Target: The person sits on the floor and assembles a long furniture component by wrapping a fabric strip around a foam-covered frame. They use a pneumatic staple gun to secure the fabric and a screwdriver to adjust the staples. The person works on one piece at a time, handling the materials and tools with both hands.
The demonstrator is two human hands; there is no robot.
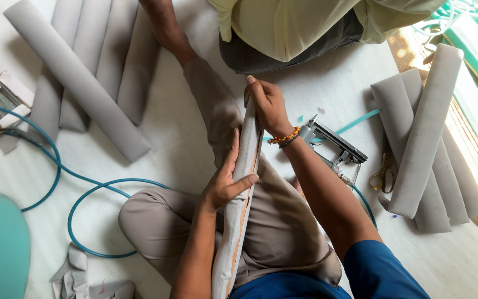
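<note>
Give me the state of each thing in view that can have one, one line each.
Left hand: gripping the panel, thumb across its edge.
Right hand: pinching the panel's top end.
Panel: upright on edge, grey fabric pulled over a wood strip.
Staple gun: lying on the floor, unheld.
Scissors: closed, on the floor.
Hose: looped loosely on the floor.
Covered panels: stacked, wrapped in grey fabric.

The padded strip [238, 221] is pale grey with an orange-brown edge. The hose [56, 166] is teal. The wrist beads [284, 136] are red, yellow and orange.
</note>
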